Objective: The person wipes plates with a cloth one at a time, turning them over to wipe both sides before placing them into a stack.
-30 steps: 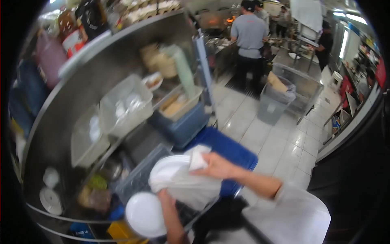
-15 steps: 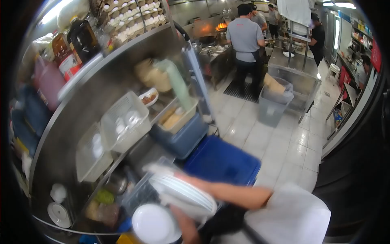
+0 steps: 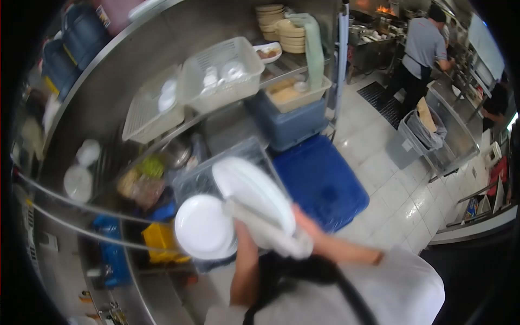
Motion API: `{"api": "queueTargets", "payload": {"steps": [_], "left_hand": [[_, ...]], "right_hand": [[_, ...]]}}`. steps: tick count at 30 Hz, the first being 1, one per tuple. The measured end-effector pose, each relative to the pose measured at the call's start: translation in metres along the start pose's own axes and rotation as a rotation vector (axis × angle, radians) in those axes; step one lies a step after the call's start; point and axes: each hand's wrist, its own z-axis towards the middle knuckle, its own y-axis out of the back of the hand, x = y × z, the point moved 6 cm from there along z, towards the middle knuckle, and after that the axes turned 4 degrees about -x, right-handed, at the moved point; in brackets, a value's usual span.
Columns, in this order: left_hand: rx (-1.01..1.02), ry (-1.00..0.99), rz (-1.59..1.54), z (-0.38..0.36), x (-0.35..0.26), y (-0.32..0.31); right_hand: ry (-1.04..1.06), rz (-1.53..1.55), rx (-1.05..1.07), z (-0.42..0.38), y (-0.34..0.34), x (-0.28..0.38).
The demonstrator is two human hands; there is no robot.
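Note:
A stack of white oval plates (image 3: pixel 254 187) is held tilted in front of me, blurred by motion. My right hand (image 3: pixel 306 227) grips the stack at its near right end. A white cloth (image 3: pixel 268 227) stretches along the near side of the plates, from one hand towards the other. My left hand (image 3: pixel 242 232) is closed at the cloth's left end, its fingers mostly hidden behind it. Just left of that hand sits a pile of round white plates (image 3: pixel 200 227). Beneath the oval plates is a clear plastic bin (image 3: pixel 246 154).
A blue lid (image 3: pixel 322 184) lies right of the clear bin, beside a blue-grey tub (image 3: pixel 292 127). White baskets (image 3: pixel 219 70) and stacked bowls (image 3: pixel 292 38) stand on the steel shelf. A co-worker (image 3: pixel 425 46) stands near the stove, with a grey waste bin (image 3: pixel 409 143) closer by.
My view has swung downward and to the right. The right hand has gone from the top of the oval stack to its near right end; the cloth now spans the near side.

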Motion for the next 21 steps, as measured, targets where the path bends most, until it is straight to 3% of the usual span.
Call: {"api": "queueTargets", "payload": {"steps": [2, 4, 5, 8, 11, 12, 13, 15, 18, 20, 21], "left_hand": [[0.001, -0.009, 0.035, 0.006, -0.003, 0.0], [0.009, 0.002, 0.076, 0.013, -0.001, 0.0], [0.019, -0.001, 0.097, 0.019, -0.002, -0.002], [0.021, -0.005, 0.142, 0.04, -0.005, -0.002], [0.175, -0.167, -0.03, 0.066, -0.009, -0.035], [0.059, -0.089, -0.291, 0.062, -0.002, -0.041], [-0.059, -0.016, -0.556, 0.061, 0.005, -0.042], [-0.078, -0.047, -0.483, 0.075, 0.028, -0.026], [-0.111, -0.167, -0.245, 0.051, 0.035, -0.007], [-0.141, -0.178, -0.051, 0.071, 0.019, -0.032], [-0.138, -0.198, 0.035, 0.05, 0.03, -0.015]], "right_hand": [[0.008, 0.121, 0.023, -0.014, 0.005, 0.013], [0.483, -1.115, -0.092, -0.01, 0.009, 0.041], [0.324, -1.079, -0.149, -0.005, 0.017, 0.051], [0.336, -1.291, -0.066, -0.004, -0.017, 0.083], [0.515, -1.057, -0.018, -0.011, -0.056, 0.096], [0.349, -0.845, -0.033, 0.0, -0.02, 0.081], [0.238, -0.504, -0.257, 0.002, 0.006, 0.055], [0.24, -0.585, -0.072, 0.021, 0.078, -0.015], [0.231, -0.551, 0.067, -0.005, 0.044, -0.009], [0.424, -0.668, 0.171, 0.007, -0.012, 0.042], [0.142, -0.619, -0.018, 0.022, -0.032, 0.051]]}}
